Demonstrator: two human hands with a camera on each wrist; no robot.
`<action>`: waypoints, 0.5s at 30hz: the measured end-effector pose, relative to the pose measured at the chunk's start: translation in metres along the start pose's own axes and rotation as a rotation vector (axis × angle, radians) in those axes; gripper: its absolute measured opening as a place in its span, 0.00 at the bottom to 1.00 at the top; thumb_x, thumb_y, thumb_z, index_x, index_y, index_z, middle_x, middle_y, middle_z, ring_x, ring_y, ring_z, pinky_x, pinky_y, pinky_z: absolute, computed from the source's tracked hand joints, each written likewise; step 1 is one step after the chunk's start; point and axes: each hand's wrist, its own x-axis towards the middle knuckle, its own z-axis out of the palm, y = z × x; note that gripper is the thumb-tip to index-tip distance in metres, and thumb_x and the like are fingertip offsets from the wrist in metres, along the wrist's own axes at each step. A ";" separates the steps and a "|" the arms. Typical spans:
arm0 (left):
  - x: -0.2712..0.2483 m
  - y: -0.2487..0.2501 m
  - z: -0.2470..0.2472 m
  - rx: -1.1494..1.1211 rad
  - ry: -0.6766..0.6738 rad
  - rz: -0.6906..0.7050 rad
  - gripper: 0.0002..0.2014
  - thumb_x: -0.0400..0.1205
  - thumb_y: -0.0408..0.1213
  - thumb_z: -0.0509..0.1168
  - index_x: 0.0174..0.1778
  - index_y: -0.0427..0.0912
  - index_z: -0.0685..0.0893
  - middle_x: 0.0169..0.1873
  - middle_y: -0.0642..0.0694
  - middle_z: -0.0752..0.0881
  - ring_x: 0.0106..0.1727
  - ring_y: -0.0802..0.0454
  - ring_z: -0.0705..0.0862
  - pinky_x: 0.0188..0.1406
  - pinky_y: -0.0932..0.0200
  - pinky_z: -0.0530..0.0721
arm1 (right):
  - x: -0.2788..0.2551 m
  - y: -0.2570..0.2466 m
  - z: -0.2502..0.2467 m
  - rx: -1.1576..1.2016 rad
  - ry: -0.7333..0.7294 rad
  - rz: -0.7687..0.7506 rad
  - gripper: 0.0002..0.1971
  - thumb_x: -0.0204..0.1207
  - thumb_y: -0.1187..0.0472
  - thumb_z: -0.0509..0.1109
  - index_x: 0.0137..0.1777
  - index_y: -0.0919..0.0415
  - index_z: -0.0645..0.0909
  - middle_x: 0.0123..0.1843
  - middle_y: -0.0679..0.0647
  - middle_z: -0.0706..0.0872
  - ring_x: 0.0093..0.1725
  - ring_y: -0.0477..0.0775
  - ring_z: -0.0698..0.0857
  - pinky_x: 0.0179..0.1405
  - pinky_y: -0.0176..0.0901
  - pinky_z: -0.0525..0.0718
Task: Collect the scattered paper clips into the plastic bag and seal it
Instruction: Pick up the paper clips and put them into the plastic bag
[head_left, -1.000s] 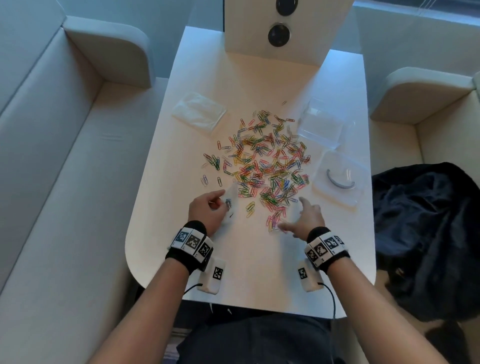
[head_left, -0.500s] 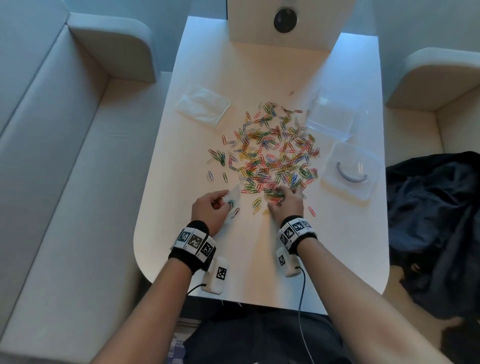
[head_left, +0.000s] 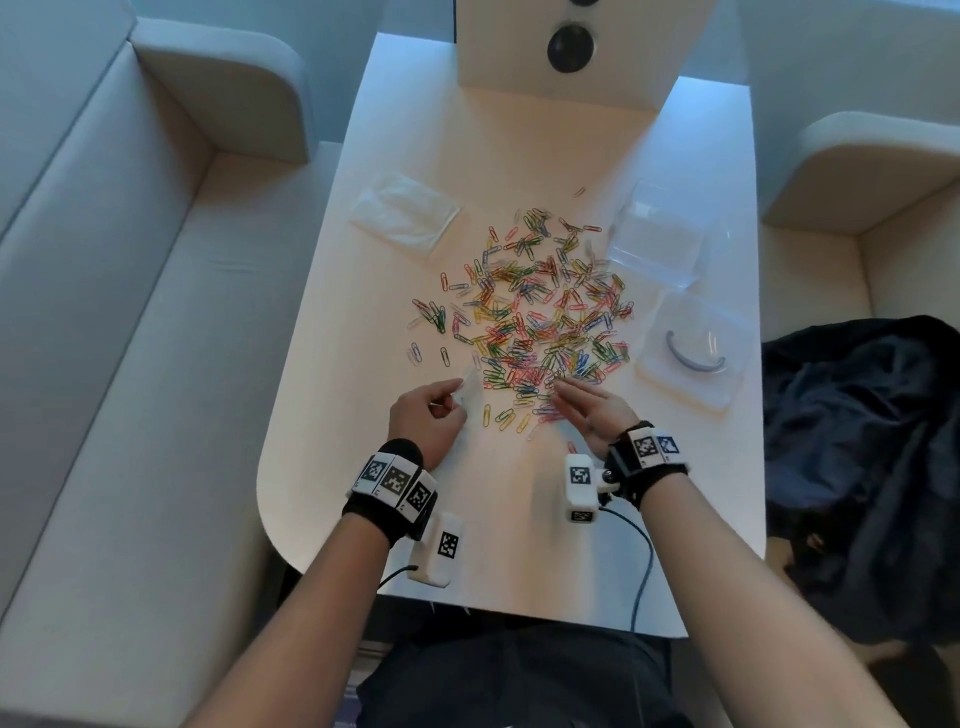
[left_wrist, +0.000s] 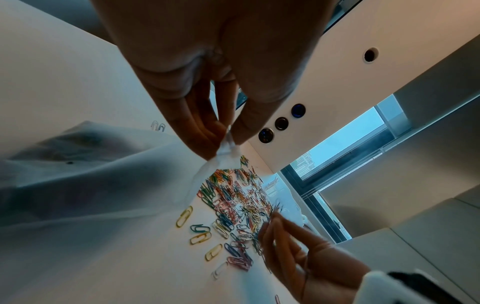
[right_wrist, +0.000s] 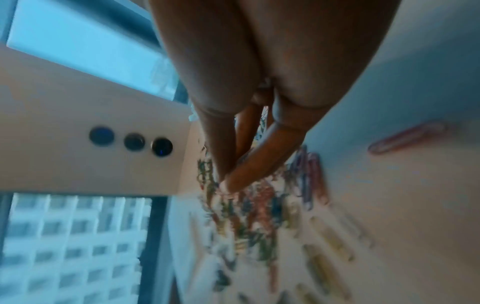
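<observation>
Many coloured paper clips (head_left: 540, 312) lie in a loose heap in the middle of the white table (head_left: 493, 530). At the heap's near left, my left hand (head_left: 460, 395) pinches the edge of a small clear plastic bag (head_left: 470, 384). In the left wrist view the thumb and fingers of my left hand (left_wrist: 228, 142) squeeze the rim, and the bag (left_wrist: 103, 181) sags onto the table. My right hand (head_left: 558, 384) is at the heap's near edge with its fingers bunched. Those fingertips (left_wrist: 272, 224) pinch a few clips. The right wrist view is blurred and shows my right hand (right_wrist: 226, 183) with thumb meeting fingers.
A stack of clear bags (head_left: 405, 213) lies at the far left. A clear plastic box (head_left: 654, 244) and its lid (head_left: 691, 358) sit at the right. A white panel with round buttons (head_left: 566, 47) stands at the far end. A dark jacket (head_left: 857, 467) lies on the right seat.
My right hand moved left from the table's near right onto the heap's near edge, closed its fingers on clips and turned its palm leftward. My left hand has kept hold of the bag.
</observation>
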 end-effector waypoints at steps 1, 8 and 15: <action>0.000 0.001 0.001 -0.005 -0.003 0.001 0.19 0.77 0.30 0.70 0.64 0.46 0.87 0.41 0.52 0.88 0.41 0.56 0.84 0.52 0.69 0.80 | -0.004 -0.002 0.005 0.099 -0.058 0.027 0.07 0.78 0.75 0.67 0.54 0.72 0.83 0.49 0.64 0.89 0.43 0.53 0.91 0.46 0.39 0.90; -0.005 0.004 0.008 -0.005 -0.012 0.064 0.18 0.78 0.31 0.71 0.65 0.44 0.87 0.39 0.49 0.87 0.41 0.52 0.85 0.58 0.57 0.86 | -0.033 0.026 0.062 0.034 -0.375 0.067 0.07 0.79 0.75 0.65 0.54 0.71 0.82 0.44 0.59 0.90 0.44 0.51 0.90 0.44 0.37 0.89; -0.006 0.000 -0.005 0.059 -0.040 0.165 0.16 0.79 0.30 0.69 0.62 0.44 0.89 0.46 0.42 0.89 0.47 0.46 0.87 0.56 0.55 0.85 | -0.027 0.045 0.082 -0.598 -0.221 -0.155 0.08 0.76 0.78 0.67 0.51 0.74 0.84 0.44 0.65 0.88 0.42 0.56 0.90 0.49 0.41 0.90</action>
